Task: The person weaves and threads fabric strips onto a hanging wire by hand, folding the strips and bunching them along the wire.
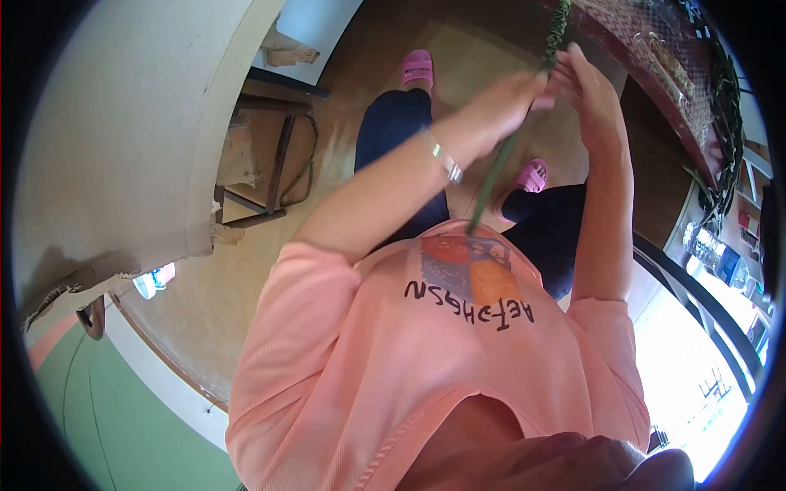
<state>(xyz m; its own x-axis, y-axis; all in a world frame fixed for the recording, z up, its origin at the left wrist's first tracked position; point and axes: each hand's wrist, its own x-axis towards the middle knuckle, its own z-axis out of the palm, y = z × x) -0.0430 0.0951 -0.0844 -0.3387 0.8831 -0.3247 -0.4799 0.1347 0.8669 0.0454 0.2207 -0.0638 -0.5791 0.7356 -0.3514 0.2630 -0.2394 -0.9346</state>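
Note:
A green braided cord (557,31) runs down from the top edge to my two hands, which meet at its lower end. My left hand (517,96), slightly blurred and with a bracelet on its wrist, is closed on the green strands (496,173) that trail loose toward my shirt. Close beside it, my right hand (586,92) has its fingers bent around the lower end of the braid. The exact fingertip contact is partly hidden where the hands overlap.
A red-edged woven surface (655,57) at the upper right bears plant scraps, with dark green braided material (724,131) along its side. A wooden stool frame (282,159) and a large pale cardboard panel (123,131) are at the left. My feet in pink sandals rest on the floor.

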